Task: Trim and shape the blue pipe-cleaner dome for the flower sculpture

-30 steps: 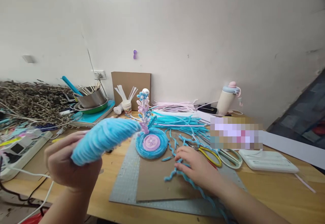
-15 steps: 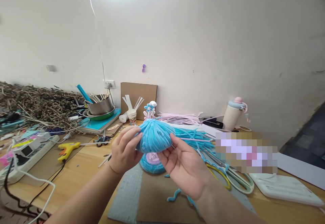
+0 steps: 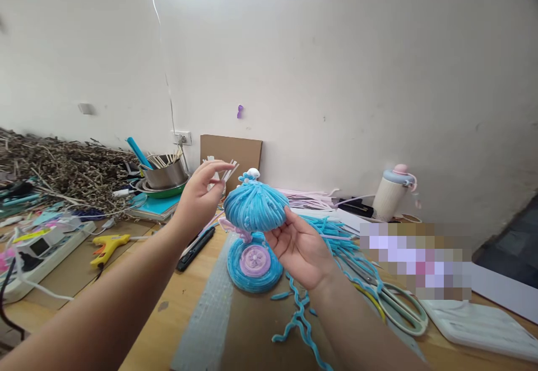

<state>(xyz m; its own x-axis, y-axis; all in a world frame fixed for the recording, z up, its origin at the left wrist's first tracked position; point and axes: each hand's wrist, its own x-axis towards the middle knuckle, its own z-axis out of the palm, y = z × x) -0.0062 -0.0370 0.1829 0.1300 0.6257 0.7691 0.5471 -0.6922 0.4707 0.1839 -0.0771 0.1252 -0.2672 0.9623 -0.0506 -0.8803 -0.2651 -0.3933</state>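
My right hand [image 3: 300, 245] grips the lower right side of a blue dome [image 3: 255, 207] made of fuzzy strands gathered at the top. Raised off to the dome's left is my left hand [image 3: 204, 191], its fingers bent and apart, touching nothing. Below the dome, a round blue piece [image 3: 235, 270] with a pink flower centre [image 3: 254, 260] lies on the mat. Wavy blue strands [image 3: 300, 318] lie in front of my right hand. A small blue flower and a white piece [image 3: 253, 173] show just above the dome.
On the left are a yellow glue gun [image 3: 110, 247], a power strip [image 3: 50, 270] and a black cutter [image 3: 196, 249]. Large scissors [image 3: 403, 306] and blue strands [image 3: 332, 231] lie right. A bottle [image 3: 390, 194] and cardboard [image 3: 231, 155] stand behind.
My left hand has let go of the blue dome and moved up and left. The dome, still in my right hand, is slightly higher, and more of the round piece below shows.
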